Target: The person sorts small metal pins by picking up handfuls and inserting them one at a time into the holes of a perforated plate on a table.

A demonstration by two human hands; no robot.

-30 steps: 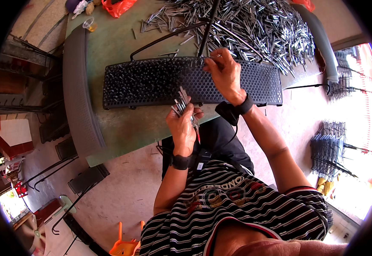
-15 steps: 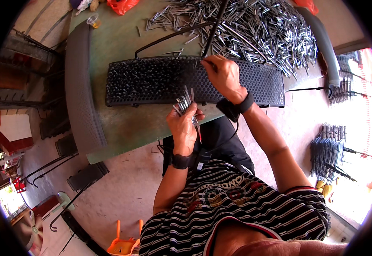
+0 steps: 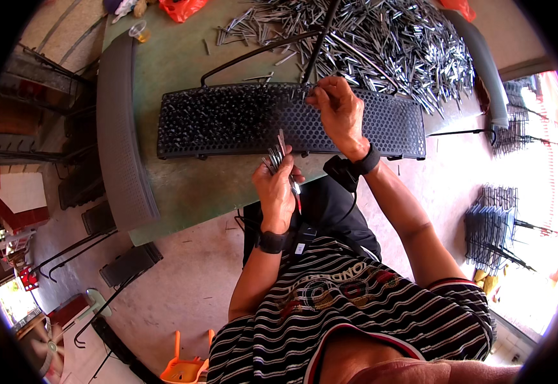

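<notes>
My left hand (image 3: pixel 276 192) is closed around a bundle of slim silvery metal pieces (image 3: pixel 278 152), their ends fanning up past the fingers. It is just in front of the near edge of a long black perforated rack (image 3: pixel 388 128). The rack's left part is packed with small pieces (image 3: pixel 221 121) standing in its holes; to the right, rows of bare round holes show. My right hand (image 3: pixel 341 115) is over the rack's middle, thumb and forefinger pinched near its far edge. What lies between those fingertips is too small to make out.
Behind the rack a large heap of slim metal pieces (image 3: pixel 394 48) covers the green tabletop (image 3: pixel 183 198). Black rods (image 3: pixel 260 54) rise from the rack. A grey curved panel (image 3: pixel 122 128) lines the left edge, with a plastic cup (image 3: pixel 139 32) beyond. An orange stool (image 3: pixel 186 368) stands behind me.
My right hand has shifted slightly right along the rack, its fingers still pinched. The bundle in my left hand has turned a little; that hand otherwise stays in place.
</notes>
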